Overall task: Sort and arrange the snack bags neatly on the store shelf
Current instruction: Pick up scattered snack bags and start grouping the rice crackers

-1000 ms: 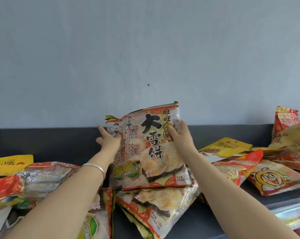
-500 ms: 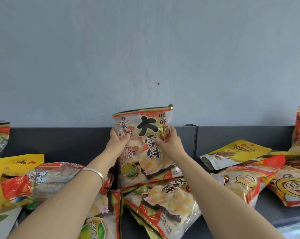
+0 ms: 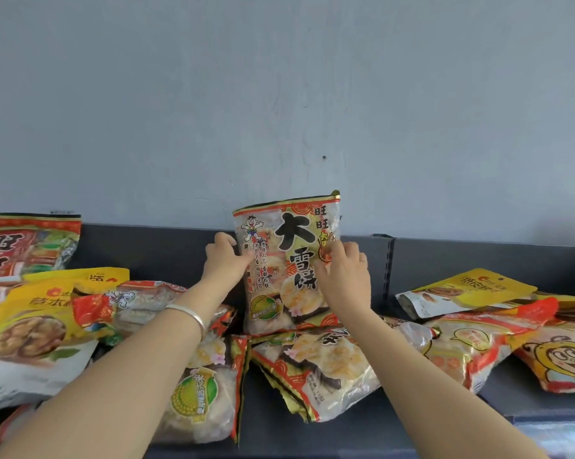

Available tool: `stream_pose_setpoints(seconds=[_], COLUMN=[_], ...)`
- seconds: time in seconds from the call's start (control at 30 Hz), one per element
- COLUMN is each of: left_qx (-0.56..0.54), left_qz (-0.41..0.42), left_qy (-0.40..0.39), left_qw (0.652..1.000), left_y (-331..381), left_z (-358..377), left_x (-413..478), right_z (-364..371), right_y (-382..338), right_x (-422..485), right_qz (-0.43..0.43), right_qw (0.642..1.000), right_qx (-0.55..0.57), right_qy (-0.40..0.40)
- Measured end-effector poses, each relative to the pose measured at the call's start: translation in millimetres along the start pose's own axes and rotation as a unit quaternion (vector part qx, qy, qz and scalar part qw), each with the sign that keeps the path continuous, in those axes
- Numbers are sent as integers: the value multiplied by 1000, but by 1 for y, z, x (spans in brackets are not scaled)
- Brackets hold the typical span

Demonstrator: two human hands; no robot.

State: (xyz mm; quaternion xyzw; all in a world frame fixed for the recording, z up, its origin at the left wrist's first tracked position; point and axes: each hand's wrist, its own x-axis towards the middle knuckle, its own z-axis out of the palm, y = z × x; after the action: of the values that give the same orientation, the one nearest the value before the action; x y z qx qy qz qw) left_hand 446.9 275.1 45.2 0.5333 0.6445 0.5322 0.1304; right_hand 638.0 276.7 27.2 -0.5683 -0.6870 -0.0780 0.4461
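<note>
Both sides of upright bag (image 3: 279, 260) being held: left hand (image 3: 224, 263) gripping left edge, right hand (image 3: 344, 276) pinching right side; loose bags (image 3: 315, 369) lying on shelf (image 3: 312, 435) below.

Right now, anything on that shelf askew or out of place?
Yes. The rice cracker bag, held by the left hand and right hand, stands upright; around it bags lie flat and overlapping, brands mixed: flat cracker bag below, yellow nut bag left, yellow pouch right. Nothing looks torn or spilled.
</note>
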Motion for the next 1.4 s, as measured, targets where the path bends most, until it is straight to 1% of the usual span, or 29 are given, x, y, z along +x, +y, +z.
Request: stream_pose_setpoints(seconds=[0.07,0.17,0.23,0.37,0.5,0.6,0.67,0.87,1.03,1.1,1.17,1.23,1.33,1.4], left_qx=[56,125,168,225,250,247,235,243,225,225,221,229,284,313], left_qz=[34,81,98,88,66,57,66,106,89,76,65,65,86,103], left_qy=[-4,-20,-17,-4,19,29,30,-6,0,-4,-15,-28,-15,2], left_qw=[998,989,981,970,966,967,969,964,970,971,973,971,955,944], left_y=[-1,-4,-9,-30,-58,-81,-92,-122,-176,-195,-208,-215,-218,-218], left_z=[-7,-21,-36,-81,-136,-170,-189,-248,-306,-316,-318,-314,-307,-305], left_x=[-12,-31,-43,-60,-71,-72,-69,-46,-17,-6,4,13,29,39], right_z=[-1,4,13,32,48,60,69,97,113,119,126,134,144,151], right_y=[-7,-20,-34,-74,-127,-166,-190,-261,-311,-325,-333,-338,-342,-346], right_x=[-8,-20,-27,-41,-52,-60,-64,-72,-66,-61,-54,-47,-35,-27], right_qz=[-50,-108,-151,-223,-263,-290,-306,-302,-284,-264,-249,-235,-216,-215], right_qw=[999,992,984,962,943,933,929,928,936,935,926,920,918,904], right_qx=[4,46,72,114,141,122,100,77,41,13,-26,-53,-68,-93], right_qy=[-12,-35,-62,-111,-148,-173,-185,-205,-205,-236,-282,-310,-326,-356])
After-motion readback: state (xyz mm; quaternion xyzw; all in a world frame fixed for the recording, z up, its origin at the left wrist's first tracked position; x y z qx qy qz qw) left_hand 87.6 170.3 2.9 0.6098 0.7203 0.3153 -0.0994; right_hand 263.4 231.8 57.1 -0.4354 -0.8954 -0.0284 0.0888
